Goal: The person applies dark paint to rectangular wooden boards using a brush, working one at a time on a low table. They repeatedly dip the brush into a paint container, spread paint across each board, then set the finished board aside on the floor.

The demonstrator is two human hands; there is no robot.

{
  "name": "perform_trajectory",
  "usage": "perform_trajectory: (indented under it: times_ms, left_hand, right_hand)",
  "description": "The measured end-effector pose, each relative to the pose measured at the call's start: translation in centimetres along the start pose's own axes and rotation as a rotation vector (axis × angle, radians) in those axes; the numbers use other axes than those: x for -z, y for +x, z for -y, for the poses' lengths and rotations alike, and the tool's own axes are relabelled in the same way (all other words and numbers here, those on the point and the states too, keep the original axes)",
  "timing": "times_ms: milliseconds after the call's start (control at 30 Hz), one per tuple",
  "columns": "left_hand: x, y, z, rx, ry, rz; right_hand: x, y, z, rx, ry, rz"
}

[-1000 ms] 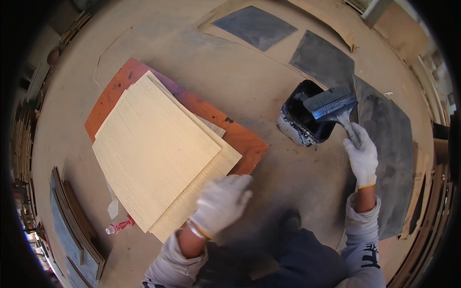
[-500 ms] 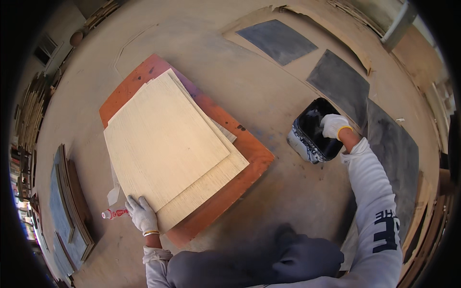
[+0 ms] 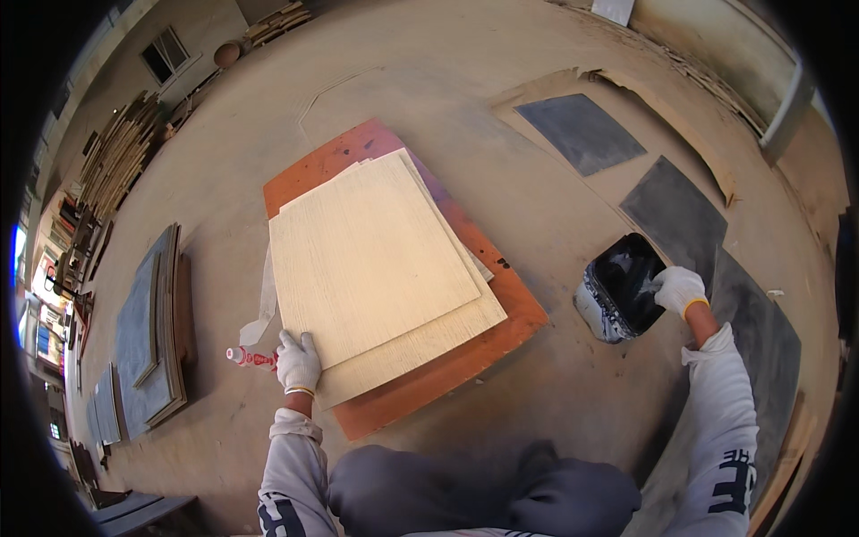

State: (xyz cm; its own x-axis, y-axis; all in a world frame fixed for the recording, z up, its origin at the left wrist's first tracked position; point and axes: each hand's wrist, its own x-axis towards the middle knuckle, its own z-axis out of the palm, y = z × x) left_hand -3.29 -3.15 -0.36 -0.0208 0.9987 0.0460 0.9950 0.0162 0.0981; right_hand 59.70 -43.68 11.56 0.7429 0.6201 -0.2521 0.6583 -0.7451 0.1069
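My left hand [image 3: 298, 361], in a white glove, rests on the near left corner of a stack of pale wood veneer sheets [image 3: 376, 259]. The sheets lie on an orange board [image 3: 429, 385] on the floor. My right hand [image 3: 678, 288], also gloved, is reaching into a black tub of dark liquid [image 3: 617, 288] to the right of the board; its fingers are closed at the tub's rim, and what they hold is hidden.
A small red and white bottle [image 3: 250, 357] lies by my left hand. Dark painted sheets [image 3: 582, 132] dry on the floor at right. Stacks of grey boards [image 3: 152, 331] lie at left, wood piles [image 3: 112, 157] beyond. My knees [image 3: 483, 492] are below.
My left hand slid from the stack's near edge to its left corner. My right hand lowered the brush into the tub, and the brush is no longer visible. The view shifted.
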Motion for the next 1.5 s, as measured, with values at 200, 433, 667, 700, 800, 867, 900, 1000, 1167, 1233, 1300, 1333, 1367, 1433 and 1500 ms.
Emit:
perform_trajectory:
  times_ms: [200, 433, 667, 700, 800, 867, 900, 1000, 1167, 1233, 1300, 1333, 1367, 1433, 1500]
  left_hand:
    - [3.5, -2.8, -0.2, 0.04, -0.132, 0.049]
    - [2.0, -11.0, -0.3, 0.103, -0.242, 0.148]
    - [1.0, -15.2, 0.8, 0.033, -0.181, 0.085]
    - [1.1, -15.2, 0.6, 0.026, -0.177, 0.091]
    - [1.1, -15.3, -0.4, -0.011, -0.107, 0.139]
    - [1.7, -14.7, -1.0, -0.056, -0.024, 0.205]
    - [2.6, -14.2, -1.2, -0.085, 0.024, 0.255]
    - [4.4, -13.1, -1.5, -0.113, 0.076, 0.341]
    - [4.9, -13.4, -0.6, 0.011, -0.009, 0.437]
    - [3.8, -15.1, 0.6, 0.016, -0.232, 0.426]
    - [3.1, -15.6, 0.5, 0.052, -0.428, 0.463]
    - [2.8, -15.8, 0.4, 0.077, -0.581, 0.455]
    - [2.6, -16.2, 0.6, 0.101, -0.732, 0.446]
    - [0.9, -16.7, 0.9, 0.116, -0.991, 0.425]
    - [-0.6, -17.2, 1.3, 0.109, -1.177, 0.428]
  right_hand:
    - [1.3, -0.9, 0.7, -0.03, 0.086, 0.08]
    - [-0.9, -1.3, -3.0, -0.019, 0.452, 0.016]
    - [-0.7, -3.3, -3.1, -0.271, 1.025, 0.14]
    - [-0.8, -3.5, -3.3, -0.292, 1.071, 0.142]
    - [-1.6, -3.4, -5.9, -0.321, 1.174, 0.219]
    - [-2.6, -2.8, -8.1, -0.362, 1.257, 0.287]
    - [-3.0, -2.6, -8.9, -0.401, 1.307, 0.318]
    - [-4.4, -2.9, -8.8, -0.476, 1.529, 0.284]
    - [-5.5, -4.0, -7.9, -0.529, 1.693, 0.408]
    - [-5.6, -4.8, -6.9, -0.454, 1.779, 0.419]
    - [-5.8, -5.4, -6.7, -0.432, 1.874, 0.345]
    - [-5.9, -5.7, -6.7, -0.423, 1.922, 0.303]
    - [-6.3, -5.7, -6.6, -0.405, 1.986, 0.326]
    - [-6.7, -6.3, -5.3, -0.383, 2.105, 0.293]
    - [-7.1, -6.1, -5.3, -0.34, 2.203, 0.292]
